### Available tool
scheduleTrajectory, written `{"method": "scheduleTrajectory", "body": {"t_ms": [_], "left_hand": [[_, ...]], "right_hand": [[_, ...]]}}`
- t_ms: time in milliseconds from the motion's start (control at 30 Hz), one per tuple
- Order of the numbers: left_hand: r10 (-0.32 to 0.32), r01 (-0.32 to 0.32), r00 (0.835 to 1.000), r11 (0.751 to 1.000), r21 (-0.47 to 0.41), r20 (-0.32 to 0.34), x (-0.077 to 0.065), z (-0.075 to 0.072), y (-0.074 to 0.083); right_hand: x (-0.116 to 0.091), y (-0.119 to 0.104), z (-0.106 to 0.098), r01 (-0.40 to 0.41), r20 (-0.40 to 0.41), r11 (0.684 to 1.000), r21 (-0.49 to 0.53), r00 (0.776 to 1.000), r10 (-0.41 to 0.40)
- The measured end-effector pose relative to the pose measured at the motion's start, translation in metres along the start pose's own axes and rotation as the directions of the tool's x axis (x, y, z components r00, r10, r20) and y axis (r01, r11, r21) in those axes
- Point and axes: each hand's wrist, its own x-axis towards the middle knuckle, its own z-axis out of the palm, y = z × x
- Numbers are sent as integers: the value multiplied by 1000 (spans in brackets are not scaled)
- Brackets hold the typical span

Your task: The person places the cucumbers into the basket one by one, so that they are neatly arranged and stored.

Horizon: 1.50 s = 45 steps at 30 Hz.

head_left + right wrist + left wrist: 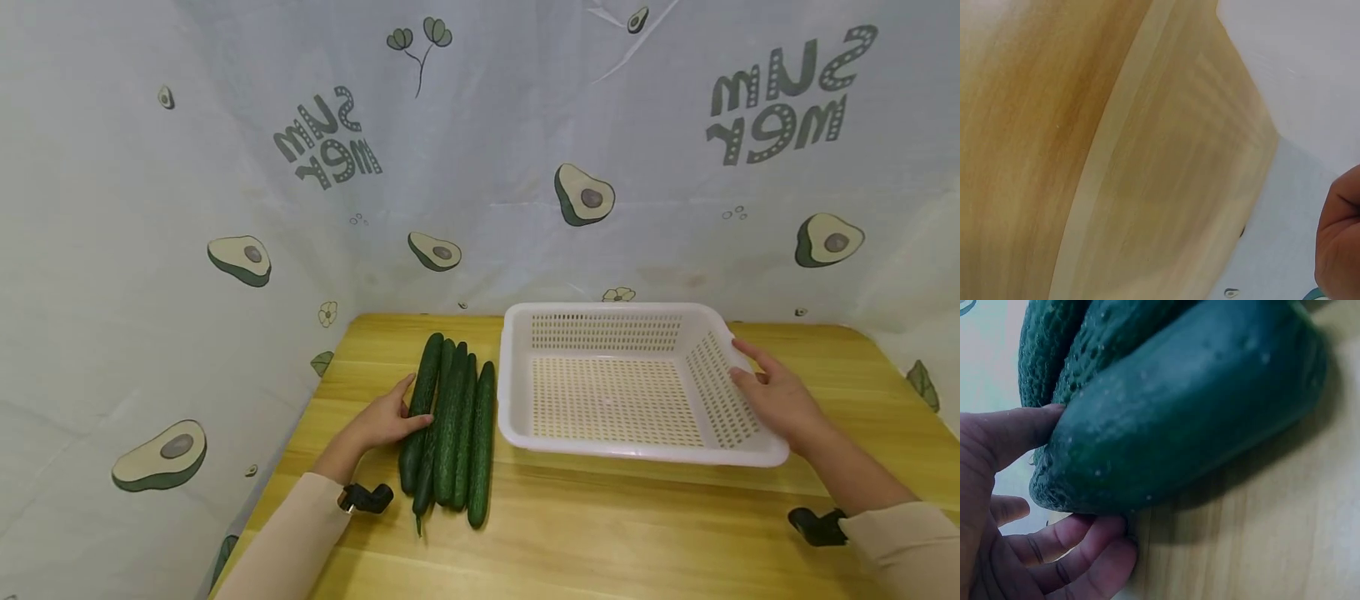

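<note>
Several green cucumbers (pixel 450 433) lie side by side on the table, left of a white plastic basket (pixel 645 450). My left hand (pixel 386 417) holds the leftmost, thickest cucumber (pixel 423 375). In the left wrist view, the thumb (pixel 1016 428) lies across the top of that cucumber (pixel 1179 406) and the fingertips (pixel 1110 562) curl at its lower side. At the basket's right rim, my right hand (pixel 783 404) grips the edge. The right wrist view shows part of that hand (pixel 1341 244) beside the basket's pale wall (pixel 1297 69); its fingertips are hidden there.
A wood-grain table (pixel 600 533) carries everything. Behind it and to the left hangs a pale curtain (pixel 480 150) printed with avocados and lettering. The basket's perforated floor (pixel 615 400) is bare. Each wrist wears a small black camera (pixel 367 498).
</note>
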Motion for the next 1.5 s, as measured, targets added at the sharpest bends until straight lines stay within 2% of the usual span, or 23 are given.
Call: {"method": "scheduleTrajectory", "body": {"t_ms": [433,700,833,967,1100,1300,1500], "left_hand": [[46,-52,996,996,-76,-78,-9,4,1],[-28,4,987,988,-154,-158,-15,5,-1],[-61,20,985,970,-243,-161,-18,5,0],[-81,27,980,959,-281,-184,-19,4,2],[-92,35,971,968,-249,-222,-20,3,3],[-143,110,949,986,-129,-282,-24,1,2],[-140,110,952,986,-121,-271,-28,3,2]], "right_hand": [[-7,-4,6,10,-14,1000,-25,1000,-11],[-9,-3,5,2,-8,1000,-29,1000,-2],[-11,-3,5,-2,-12,1000,-28,1000,1],[-12,-2,4,0,-13,1000,-31,1000,0],[-12,-2,4,3,-13,999,-35,1000,-3],[-13,-1,4,0,-17,999,-39,1000,-1],[-16,-2,5,8,-20,1000,-22,1000,-9]]}}
